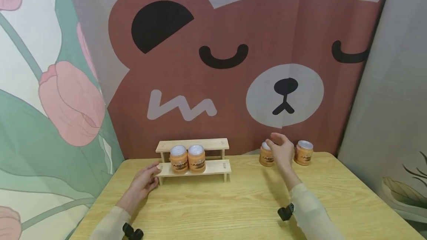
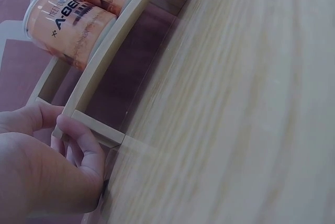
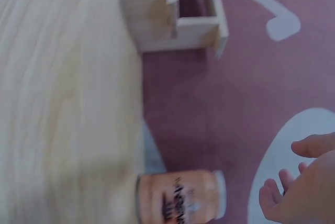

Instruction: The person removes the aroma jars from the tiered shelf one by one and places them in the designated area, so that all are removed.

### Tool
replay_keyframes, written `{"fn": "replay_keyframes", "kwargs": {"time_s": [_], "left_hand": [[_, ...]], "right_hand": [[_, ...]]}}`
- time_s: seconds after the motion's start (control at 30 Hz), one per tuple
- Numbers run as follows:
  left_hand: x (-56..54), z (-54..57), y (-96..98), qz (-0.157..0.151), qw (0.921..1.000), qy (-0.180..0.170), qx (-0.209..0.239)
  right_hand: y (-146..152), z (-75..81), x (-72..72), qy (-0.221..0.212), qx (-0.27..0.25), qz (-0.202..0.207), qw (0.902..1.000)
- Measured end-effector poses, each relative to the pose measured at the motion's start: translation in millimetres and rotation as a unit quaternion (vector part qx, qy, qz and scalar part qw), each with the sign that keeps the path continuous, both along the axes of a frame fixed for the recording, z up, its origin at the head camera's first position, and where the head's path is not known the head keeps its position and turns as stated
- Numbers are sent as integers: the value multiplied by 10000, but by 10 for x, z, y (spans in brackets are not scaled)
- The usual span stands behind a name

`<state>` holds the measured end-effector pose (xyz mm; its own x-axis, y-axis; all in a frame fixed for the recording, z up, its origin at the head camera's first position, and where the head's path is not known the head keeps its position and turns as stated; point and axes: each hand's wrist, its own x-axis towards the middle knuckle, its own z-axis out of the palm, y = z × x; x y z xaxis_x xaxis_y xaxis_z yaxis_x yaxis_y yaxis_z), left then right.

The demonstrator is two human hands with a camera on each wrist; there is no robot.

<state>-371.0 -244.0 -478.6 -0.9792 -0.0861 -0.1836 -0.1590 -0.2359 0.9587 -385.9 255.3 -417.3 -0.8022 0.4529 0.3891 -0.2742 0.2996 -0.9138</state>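
Observation:
A two-tier wooden rack [image 1: 213, 167] stands on the table, with two orange cans with pale lids [image 1: 179, 160] [image 1: 197, 159] side by side on its lower step. My left hand [image 1: 144, 179] pinches the left end of that step between thumb and fingers; the left wrist view shows the fingers [image 2: 84, 140] around the board's end. On the right, another orange can [image 1: 265, 157] stands on the table, partly behind my right hand [image 1: 281, 152]. In the right wrist view this hand is above the can [image 3: 180, 197] and apart from it, fingers loosely bent, holding nothing.
One more orange can [image 1: 304, 153] stands just right of my right hand, near the table's back edge. The wooden table [image 1: 240, 206] meets a curtain with a bear print [image 1: 233, 84] behind it. A flower-print curtain [image 1: 70, 103] hangs at the left.

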Motion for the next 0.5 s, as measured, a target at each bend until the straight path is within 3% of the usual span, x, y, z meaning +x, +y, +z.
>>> {"fn": "replay_keyframes", "kwargs": {"time_s": [0.13, 0.27, 0.5], "left_hand": [[28, -4, -13, 37, 10000, 2, 17], [25, -9, -22, 81, 9999, 18, 92], [14, -9, 9, 175, 9998, -44, 69]], "right_hand": [[-161, 157, 80, 216, -320, 466, 9982], [-351, 242, 139, 166, -698, 1000, 9924], [-728, 290, 229, 56, -667, 1601, 9848]]}}
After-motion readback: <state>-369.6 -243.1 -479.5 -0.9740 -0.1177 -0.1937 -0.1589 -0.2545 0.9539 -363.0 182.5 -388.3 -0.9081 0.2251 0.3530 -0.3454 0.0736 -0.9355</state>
